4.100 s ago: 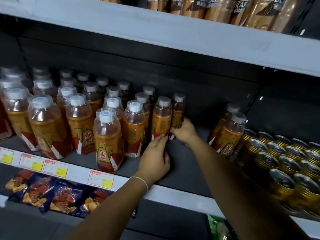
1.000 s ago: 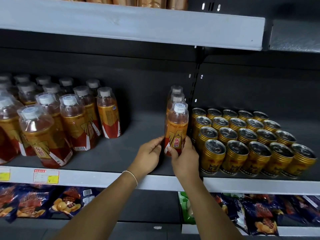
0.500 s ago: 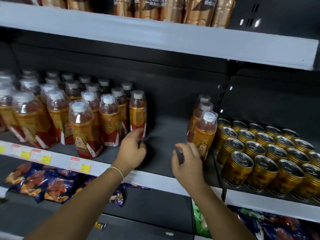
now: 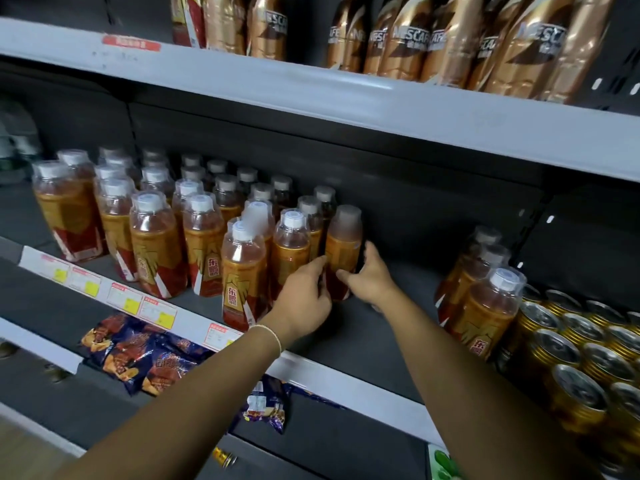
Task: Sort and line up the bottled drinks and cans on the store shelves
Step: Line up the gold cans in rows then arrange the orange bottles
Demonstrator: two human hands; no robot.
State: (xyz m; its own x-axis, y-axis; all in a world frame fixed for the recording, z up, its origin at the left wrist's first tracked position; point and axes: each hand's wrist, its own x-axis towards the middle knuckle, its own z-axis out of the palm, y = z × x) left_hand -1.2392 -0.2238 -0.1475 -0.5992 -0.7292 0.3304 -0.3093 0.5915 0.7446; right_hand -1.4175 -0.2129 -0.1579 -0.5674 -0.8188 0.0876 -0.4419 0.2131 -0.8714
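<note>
Several orange drink bottles with white caps (image 4: 162, 251) stand in rows on the dark middle shelf (image 4: 381, 344). At the right end of that group, one orange bottle (image 4: 343, 244) is blurred and held from both sides. My left hand (image 4: 304, 299) grips its lower left side, and my right hand (image 4: 370, 275) grips its lower right side. Further right, a short row of the same bottles (image 4: 485, 310) stands beside several gold cans (image 4: 571, 362).
The white upper shelf (image 4: 346, 98) carries brown Nescafe bottles (image 4: 415, 39) close overhead. Price tags (image 4: 156, 310) line the shelf's front edge. Snack bags (image 4: 145, 358) lie on the lower shelf. Bare shelf floor lies between the two bottle groups.
Both hands left the front bottle of the right row, moved left across the gap and closed round the end bottle of the left group. The view swung left with them.
</note>
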